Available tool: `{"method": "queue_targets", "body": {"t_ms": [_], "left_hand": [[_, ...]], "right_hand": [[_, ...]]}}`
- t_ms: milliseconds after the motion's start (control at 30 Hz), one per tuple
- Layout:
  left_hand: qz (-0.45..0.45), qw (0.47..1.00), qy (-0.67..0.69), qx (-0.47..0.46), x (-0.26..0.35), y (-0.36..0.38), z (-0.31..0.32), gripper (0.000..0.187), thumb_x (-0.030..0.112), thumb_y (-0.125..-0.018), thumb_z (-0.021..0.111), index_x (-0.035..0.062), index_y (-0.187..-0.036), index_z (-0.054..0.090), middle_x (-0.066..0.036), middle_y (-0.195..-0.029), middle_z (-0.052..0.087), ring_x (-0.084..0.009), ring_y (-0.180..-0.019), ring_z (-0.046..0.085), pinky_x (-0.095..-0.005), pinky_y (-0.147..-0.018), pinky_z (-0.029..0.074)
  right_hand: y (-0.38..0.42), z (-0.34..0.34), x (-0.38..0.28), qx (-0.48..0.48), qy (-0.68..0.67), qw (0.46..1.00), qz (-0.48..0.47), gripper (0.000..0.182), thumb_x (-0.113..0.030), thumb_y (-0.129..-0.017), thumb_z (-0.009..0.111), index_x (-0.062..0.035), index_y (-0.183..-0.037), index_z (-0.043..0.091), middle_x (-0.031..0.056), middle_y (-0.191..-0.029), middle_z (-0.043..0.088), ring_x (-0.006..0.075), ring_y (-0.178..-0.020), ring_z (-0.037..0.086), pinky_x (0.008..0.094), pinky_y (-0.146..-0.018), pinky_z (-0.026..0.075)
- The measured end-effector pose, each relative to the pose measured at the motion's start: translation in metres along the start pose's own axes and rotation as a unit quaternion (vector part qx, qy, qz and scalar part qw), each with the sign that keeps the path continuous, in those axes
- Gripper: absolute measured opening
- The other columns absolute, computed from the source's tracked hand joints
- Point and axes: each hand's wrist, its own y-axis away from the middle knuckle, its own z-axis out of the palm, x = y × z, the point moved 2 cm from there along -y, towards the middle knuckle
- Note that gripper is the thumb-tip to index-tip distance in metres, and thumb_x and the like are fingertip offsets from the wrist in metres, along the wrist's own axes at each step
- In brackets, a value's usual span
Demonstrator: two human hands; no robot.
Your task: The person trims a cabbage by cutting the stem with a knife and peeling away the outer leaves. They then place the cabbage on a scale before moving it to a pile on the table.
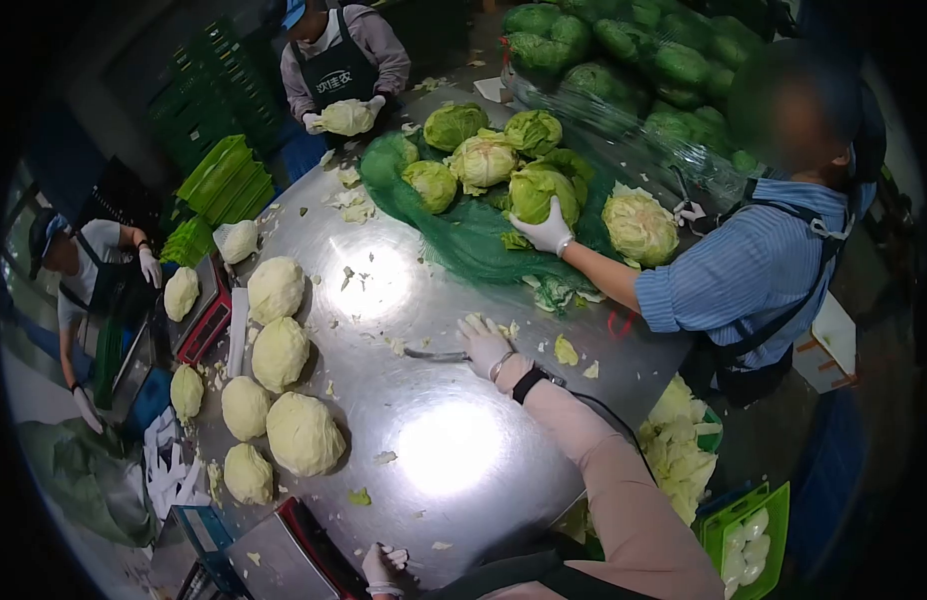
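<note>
My right hand (484, 346), in a white glove, reaches out over the metal table with its fingers stretched and spread. Beside its fingers and thumb lies a thin, dark, slightly curved knife-like tool (436, 355); whether the hand touches it is not clear. My left hand (383, 566), gloved too, is low at the table's near edge, fingers loosely bent and apart, with nothing visible in them. To the left stand several peeled pale cabbages (305, 435). Beyond my right hand, untrimmed green cabbages (484, 160) sit on a green mesh sack (454, 245).
A co-worker's gloved hand (546, 230) touches a cabbage at the right. Another person (339, 75) holds a cabbage at the far side; a third person (99, 270) works at left. Red-edged scales (206, 318) stand along the left. Leaf scraps (566, 350) litter the steel table (374, 400).
</note>
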Motion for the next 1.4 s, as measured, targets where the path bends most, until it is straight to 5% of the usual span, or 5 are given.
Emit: {"method": "queue_targets", "body": {"t_ms": [433, 467, 600, 1200, 1400], "left_hand": [[0.318, 0.846, -0.413, -0.115, 0.033, 0.053, 0.057, 0.02, 0.017, -0.09, 0.048, -0.0019, -0.095, 0.052, -0.012, -0.079, 0.063, -0.013, -0.063, 0.059, -0.0228, -0.052, 0.045], [0.069, 0.973, -0.071, -0.21, 0.048, 0.062, 0.088, 0.018, 0.014, -0.091, 0.051, -0.0025, -0.099, 0.055, -0.009, -0.086, 0.063, -0.0084, -0.068, 0.057, -0.0196, -0.054, 0.044], [0.338, 0.882, -0.248, -0.214, 0.133, 0.087, 0.195, 0.04, 0.018, -0.091, 0.051, -0.0007, -0.126, 0.044, -0.015, -0.124, 0.05, -0.0235, -0.118, 0.045, -0.0331, -0.099, 0.035], [0.497, 0.6, -0.605, 0.164, 0.286, -0.176, 0.384, 0.062, 0.049, -0.086, 0.045, 0.0153, -0.137, 0.035, -0.011, -0.146, 0.023, -0.0356, -0.133, 0.022, -0.0561, -0.105, 0.018], [0.609, 0.464, -0.609, -0.205, 0.123, -0.014, 0.44, 0.071, 0.051, -0.082, 0.052, 0.0129, -0.138, 0.032, -0.016, -0.148, 0.016, -0.0458, -0.133, 0.013, -0.0571, -0.105, 0.016]], "right_hand": [[0.27, -0.096, 0.017, -0.088, -0.137, 0.958, 0.236, 0.019, -0.027, -0.075, 0.062, -0.0125, -0.087, 0.063, 0.007, -0.08, 0.06, 0.0286, -0.074, 0.06, 0.0401, -0.07, 0.047], [0.263, -0.107, 0.015, -0.066, -0.17, 0.951, 0.248, 0.018, -0.026, -0.075, 0.062, -0.0116, -0.086, 0.063, 0.0072, -0.079, 0.059, 0.029, -0.072, 0.06, 0.0395, -0.067, 0.047], [0.225, -0.106, 0.003, -0.05, -0.306, 0.919, 0.242, 0.017, -0.023, -0.075, 0.064, -0.0087, -0.084, 0.063, 0.0082, -0.075, 0.059, 0.0286, -0.067, 0.058, 0.0365, -0.061, 0.046], [0.323, -0.028, -0.085, -0.11, -0.643, 0.595, 0.47, 0.022, -0.02, -0.084, 0.063, -0.0013, -0.074, 0.061, 0.0022, -0.069, 0.064, 0.0096, -0.064, 0.062, 0.0226, -0.062, 0.048], [0.32, -0.032, -0.059, -0.169, -0.771, 0.433, 0.436, 0.021, -0.018, -0.089, 0.056, 0.0016, -0.081, 0.058, 0.0113, -0.084, 0.065, 0.0161, -0.073, 0.064, 0.0258, -0.07, 0.053]]}}
